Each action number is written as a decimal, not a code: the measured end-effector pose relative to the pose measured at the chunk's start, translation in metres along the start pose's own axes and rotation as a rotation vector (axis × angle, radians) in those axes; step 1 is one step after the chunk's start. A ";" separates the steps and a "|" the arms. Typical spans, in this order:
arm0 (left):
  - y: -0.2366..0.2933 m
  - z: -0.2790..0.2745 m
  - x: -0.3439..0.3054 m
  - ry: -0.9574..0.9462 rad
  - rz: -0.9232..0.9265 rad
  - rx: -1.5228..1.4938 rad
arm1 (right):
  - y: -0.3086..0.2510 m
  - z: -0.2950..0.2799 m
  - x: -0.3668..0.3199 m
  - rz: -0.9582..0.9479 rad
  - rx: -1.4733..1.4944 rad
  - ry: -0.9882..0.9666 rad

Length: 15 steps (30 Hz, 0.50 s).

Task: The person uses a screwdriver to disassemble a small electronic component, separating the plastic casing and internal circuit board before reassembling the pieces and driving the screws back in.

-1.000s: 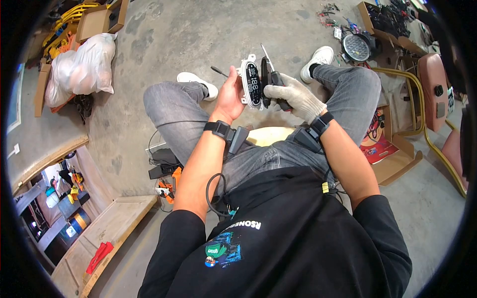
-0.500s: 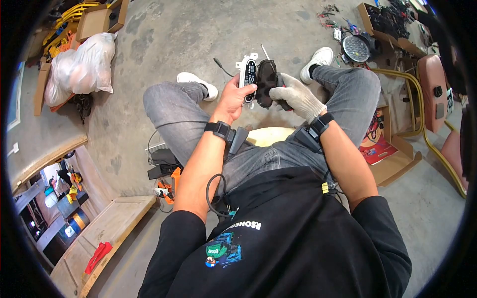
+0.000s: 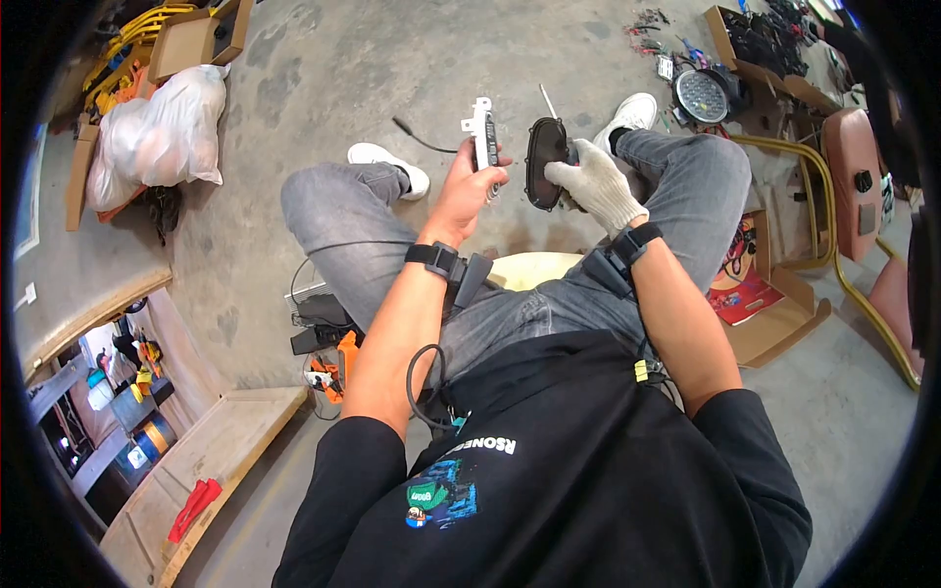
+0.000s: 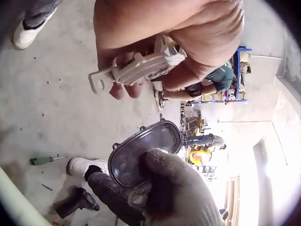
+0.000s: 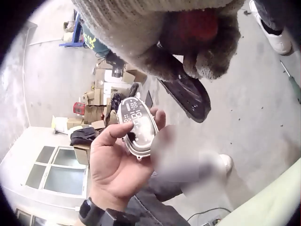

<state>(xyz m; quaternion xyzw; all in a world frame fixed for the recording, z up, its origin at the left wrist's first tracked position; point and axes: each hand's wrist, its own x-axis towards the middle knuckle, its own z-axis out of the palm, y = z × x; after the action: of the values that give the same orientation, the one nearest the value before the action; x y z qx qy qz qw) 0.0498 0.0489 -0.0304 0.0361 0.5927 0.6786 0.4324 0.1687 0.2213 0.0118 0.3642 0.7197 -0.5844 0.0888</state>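
My bare left hand [image 3: 461,203] pinches a white-framed display unit [image 3: 481,137] on edge between thumb and fingers; a black cable with a plug [image 3: 403,126] sticks out beside it. In the right wrist view digits show on the display face [image 5: 137,123]. My gloved right hand [image 3: 602,184] holds a dark oval cover [image 3: 544,162], thumb on its face, apart from the unit. Within that same glove is a screwdriver, its shaft [image 3: 548,101] pointing away and its red handle end [image 5: 200,28] showing in the right wrist view.
A round lamp [image 3: 703,95] and small parts lie on the floor at the upper right, near a box of cables [image 3: 760,44]. On the right stand a yellow-framed chair [image 3: 851,186] and an open carton [image 3: 784,328]. A white bag [image 3: 162,142] sits at the left.
The dark cover has moved right, away from the display unit, with its face turned into view. My left hand has tilted the unit on edge, and its thumb now presses on the front.
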 end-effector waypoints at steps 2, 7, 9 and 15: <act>-0.001 0.000 -0.001 -0.042 -0.034 -0.005 | 0.001 0.003 0.002 0.011 0.023 -0.027; -0.007 -0.002 0.000 -0.100 -0.067 0.110 | 0.006 0.009 0.004 0.033 0.000 -0.063; -0.008 0.000 -0.001 -0.113 -0.066 0.140 | 0.002 0.010 0.002 0.024 0.002 -0.067; -0.008 0.000 -0.002 -0.189 -0.092 0.065 | -0.008 0.006 -0.005 -0.066 0.175 -0.272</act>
<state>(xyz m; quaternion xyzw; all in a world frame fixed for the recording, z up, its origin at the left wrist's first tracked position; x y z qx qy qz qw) 0.0551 0.0471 -0.0362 0.0868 0.5722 0.6319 0.5156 0.1653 0.2133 0.0186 0.2642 0.6588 -0.6915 0.1343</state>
